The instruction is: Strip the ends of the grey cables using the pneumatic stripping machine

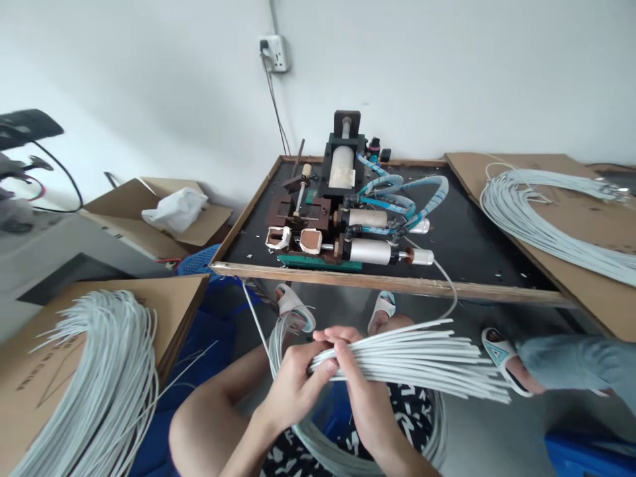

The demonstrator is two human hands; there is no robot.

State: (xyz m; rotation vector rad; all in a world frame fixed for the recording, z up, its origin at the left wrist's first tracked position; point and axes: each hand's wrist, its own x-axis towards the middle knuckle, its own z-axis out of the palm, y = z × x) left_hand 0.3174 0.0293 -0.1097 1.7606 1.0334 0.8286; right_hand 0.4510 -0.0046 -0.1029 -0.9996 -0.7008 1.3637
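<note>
Left hand (pixel 293 391) and right hand (pixel 360 391) clench white cables (pixel 412 361), ends seemingly short of the bench edge (pixel 387 281).

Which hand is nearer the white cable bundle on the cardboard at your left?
Left. The left hand is right of the cable bundle; the right hand is farther right.

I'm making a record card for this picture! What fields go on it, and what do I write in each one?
left hand: grips a bundle of white cables
right hand: grips the same bundle beside the left hand
below the hands: a coil of white cable
ahead: a pneumatic machine on a black bench top
left side: a pile of white cables on cardboard
right side: a loop of white cables on cardboard
</note>
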